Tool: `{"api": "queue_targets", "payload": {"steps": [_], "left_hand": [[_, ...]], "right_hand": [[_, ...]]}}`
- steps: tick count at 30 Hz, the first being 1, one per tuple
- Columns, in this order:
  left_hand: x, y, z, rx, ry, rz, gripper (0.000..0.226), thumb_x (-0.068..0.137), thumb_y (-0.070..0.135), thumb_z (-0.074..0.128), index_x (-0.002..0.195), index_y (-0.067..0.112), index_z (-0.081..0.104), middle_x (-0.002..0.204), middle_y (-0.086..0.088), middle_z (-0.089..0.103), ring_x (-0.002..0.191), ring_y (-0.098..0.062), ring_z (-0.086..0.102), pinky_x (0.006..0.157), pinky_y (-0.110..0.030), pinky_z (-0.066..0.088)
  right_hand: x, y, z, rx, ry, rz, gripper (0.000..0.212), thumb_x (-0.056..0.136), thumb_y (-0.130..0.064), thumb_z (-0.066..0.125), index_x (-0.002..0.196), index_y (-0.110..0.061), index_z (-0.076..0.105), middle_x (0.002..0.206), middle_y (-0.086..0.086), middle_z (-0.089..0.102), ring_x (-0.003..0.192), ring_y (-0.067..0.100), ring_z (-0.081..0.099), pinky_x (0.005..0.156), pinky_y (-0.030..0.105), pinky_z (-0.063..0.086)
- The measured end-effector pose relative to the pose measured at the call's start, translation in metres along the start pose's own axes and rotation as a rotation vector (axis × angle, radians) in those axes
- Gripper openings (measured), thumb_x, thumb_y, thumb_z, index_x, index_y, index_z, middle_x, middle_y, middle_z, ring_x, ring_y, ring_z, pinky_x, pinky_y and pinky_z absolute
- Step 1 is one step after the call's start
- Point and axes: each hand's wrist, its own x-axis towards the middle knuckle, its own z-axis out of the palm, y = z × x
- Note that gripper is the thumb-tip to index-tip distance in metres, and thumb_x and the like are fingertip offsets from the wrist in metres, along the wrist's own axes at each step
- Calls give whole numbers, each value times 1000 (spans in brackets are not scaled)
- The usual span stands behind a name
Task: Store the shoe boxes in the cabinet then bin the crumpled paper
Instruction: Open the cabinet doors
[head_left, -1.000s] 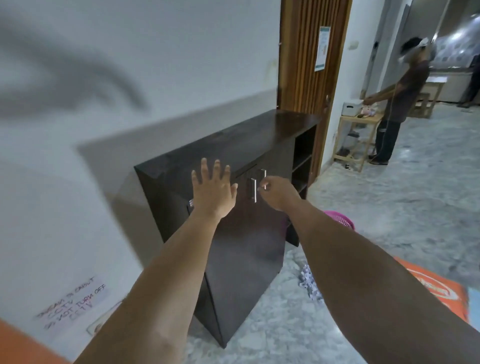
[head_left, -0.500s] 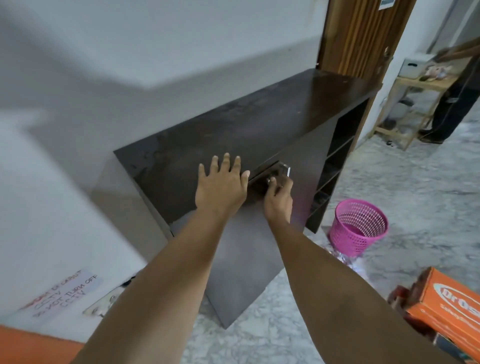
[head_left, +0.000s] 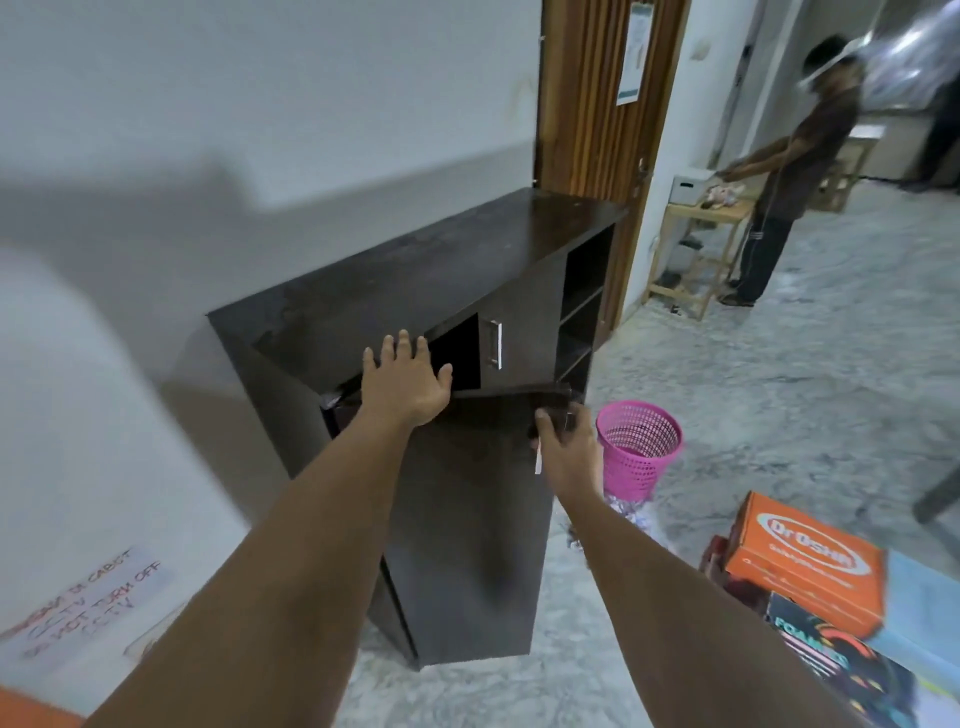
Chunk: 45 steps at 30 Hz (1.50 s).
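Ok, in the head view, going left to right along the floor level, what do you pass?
White handwritten paper sign on the wall → dark brown wooden cabinet, its door pulled open by the right hand → pink plastic mesh bin → orange cardboard shoe box.

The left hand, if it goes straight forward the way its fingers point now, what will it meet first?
Probably the cabinet: the left hand is open, fingers aimed at its top front edge, above the open door. Depth is unclear; it may already touch.
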Motion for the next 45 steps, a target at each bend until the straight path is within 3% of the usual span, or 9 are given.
{"api": "queue_targets", "payload": {"steps": [8,14,20,24,28,31,36,41,45], "left_hand": [[-139,40,2,-239,-94,12,86,88,82,28,141,21,58,164,-7,32,158,-33,3,124,-61,9],[-189,38,-6,-355,-154,-75,68,91,51,53,150,16,45,169,-8,15,157,-33,-12,126,-58,9],[-201,40,-7,-321,-146,-47,59,100,33,43,155,15,35,168,-11,18,157,-37,-7,126,-59,10],[-194,47,-16,-188,-198,-17,68,101,35,44,162,18,18,168,-13,18,156,-42,-2,125,-61,5],[-165,51,-25,-15,-343,24,98,94,47,61,163,18,-3,169,-16,11,156,-43,2,124,-61,-1],[-139,56,-27,15,-334,34,109,87,59,67,163,19,-1,169,-15,15,156,-43,2,123,-63,0],[-79,65,-28,0,-97,90,85,96,53,55,162,16,15,166,-14,24,156,-42,1,123,-64,6],[10,78,-12,50,95,98,65,103,45,37,160,15,24,167,-13,23,156,-41,1,124,-62,10],[92,83,4,72,80,50,61,107,38,28,162,14,15,169,-12,16,157,-38,1,125,-60,8]], "right_hand": [[-138,8,-63,-326,-23,-339,37,91,-58,66,87,-23,54,71,-10,62,66,15,64,57,33,53],[-210,-8,-44,-322,-205,-394,38,92,-55,62,88,-24,40,68,-2,59,66,27,61,57,41,49],[-230,-3,-43,-199,-198,-284,28,96,-57,53,91,-30,46,70,-13,63,67,11,63,64,44,57],[-214,-4,-51,-35,-279,-136,45,95,-60,42,80,-20,54,69,3,61,67,22,63,67,53,58],[-188,-17,-55,80,-376,13,40,104,-36,52,76,-15,72,63,-4,65,65,17,65,71,47,59],[-161,-30,-59,136,-511,127,40,107,-28,50,89,4,68,56,1,66,54,17,68,61,34,51],[-89,-39,-42,-72,-783,175,53,108,-44,41,83,-5,68,68,12,76,60,24,75,68,32,51],[35,-24,-3,-150,-600,26,27,101,-32,52,84,-21,71,86,7,78,75,25,74,69,38,54],[129,-21,21,-206,-460,-92,20,97,-30,60,108,-20,73,109,0,75,104,26,70,93,43,58]]}}
